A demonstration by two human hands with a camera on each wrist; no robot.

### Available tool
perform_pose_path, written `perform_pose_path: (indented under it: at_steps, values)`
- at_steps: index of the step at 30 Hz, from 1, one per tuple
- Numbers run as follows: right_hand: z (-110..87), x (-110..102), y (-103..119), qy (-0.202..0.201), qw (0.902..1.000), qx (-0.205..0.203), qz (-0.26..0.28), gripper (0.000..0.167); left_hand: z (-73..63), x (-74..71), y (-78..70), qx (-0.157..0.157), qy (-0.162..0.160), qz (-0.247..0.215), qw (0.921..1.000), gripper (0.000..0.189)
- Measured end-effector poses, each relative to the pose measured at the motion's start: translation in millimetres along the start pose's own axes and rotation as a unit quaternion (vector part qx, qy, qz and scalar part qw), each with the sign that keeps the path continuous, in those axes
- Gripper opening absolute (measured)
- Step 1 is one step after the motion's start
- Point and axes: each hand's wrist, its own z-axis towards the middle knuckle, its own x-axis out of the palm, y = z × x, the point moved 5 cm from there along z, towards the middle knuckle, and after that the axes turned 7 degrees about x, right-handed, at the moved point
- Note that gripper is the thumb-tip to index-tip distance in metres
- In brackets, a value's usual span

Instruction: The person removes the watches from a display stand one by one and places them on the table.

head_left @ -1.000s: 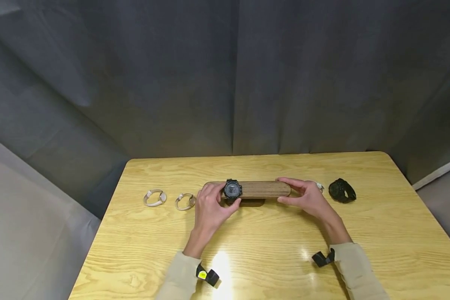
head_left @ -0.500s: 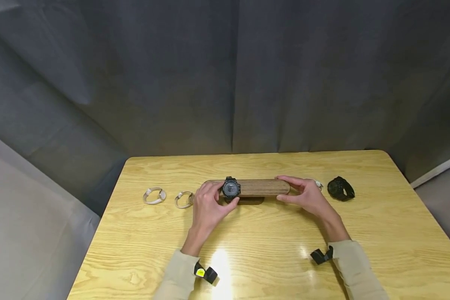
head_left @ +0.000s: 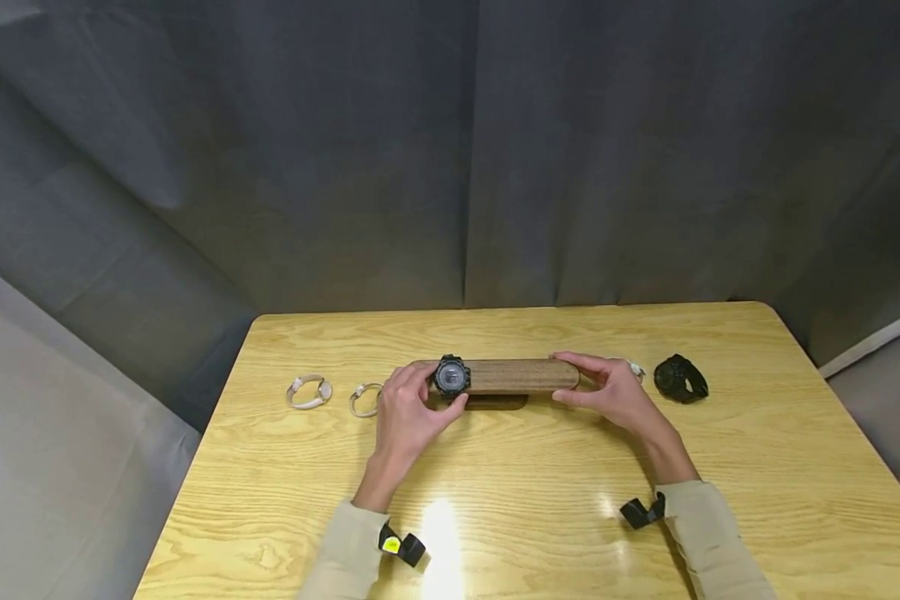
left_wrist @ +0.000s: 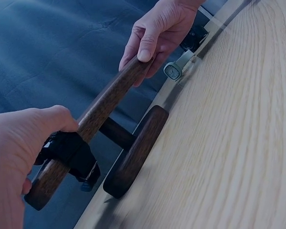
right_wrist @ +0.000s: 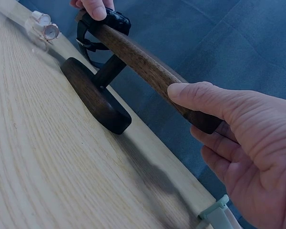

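A wooden T-bar watch stand [head_left: 521,375] stands on the table, its long bar raised on a post above a dark base [left_wrist: 138,150]. Around the bar, near its left end, goes a black digital watch [head_left: 452,377] with its strap hanging below the bar in the right wrist view. My left hand [head_left: 405,412] pinches this watch between thumb and fingers. At the bar's other end, my right hand [head_left: 618,392] grips the wood, thumb on the near side and fingers beyond it.
Two light-banded watches lie to the left: one white watch [head_left: 326,389] and another [head_left: 355,404] partly behind my left hand. Right of the stand are a pale green watch [left_wrist: 172,71] and a black watch [head_left: 675,377]. A dark curtain [head_left: 465,167] hangs behind the table [head_left: 532,500].
My left hand and the black watch have moved left along the bar, toward its end. The right hand keeps its grip on the right end.
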Motion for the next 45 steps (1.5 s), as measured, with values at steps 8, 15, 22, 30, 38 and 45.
perform_pose_path:
  at_steps: [8, 15, 22, 30, 38, 45]
  values:
    - [1.4, 1.2, -0.8, 0.004, 1.0000, -0.003, 0.006, 0.059, 1.1, -8.3, 7.1, -0.008, -0.003, 0.009, 0.9999, 0.060]
    - [1.4, 1.3, 1.2, 0.002, 1.0000, -0.002, 0.007, 0.059, 0.5, -14.6, 13.3, -0.022, 0.000, 0.014, 0.9997, 0.059]
    - [1.3, 0.9, 1.0, -0.002, 1.0000, -0.003, 0.003, 0.059, -1.4, -21.0, 19.7, -0.040, 0.006, 0.009, 0.9991, 0.059]
    - [1.3, 0.8, 1.2, -0.001, 1.0000, -0.001, 0.004, 0.059, -2.4, -24.1, 26.1, -0.042, 0.009, 0.010, 0.9990, 0.060]
    - [2.0, 0.7, 1.0, -0.003, 1.0000, -0.004, 0.003, 0.058, -2.0, -28.6, 28.6, -0.038, 0.004, 0.016, 0.9991, 0.059]
    - [2.2, 0.3, 1.5, -0.002, 1.0000, -0.005, -0.001, 0.058, -2.2, -33.4, 32.4, -0.039, 0.003, 0.021, 0.9990, 0.060]
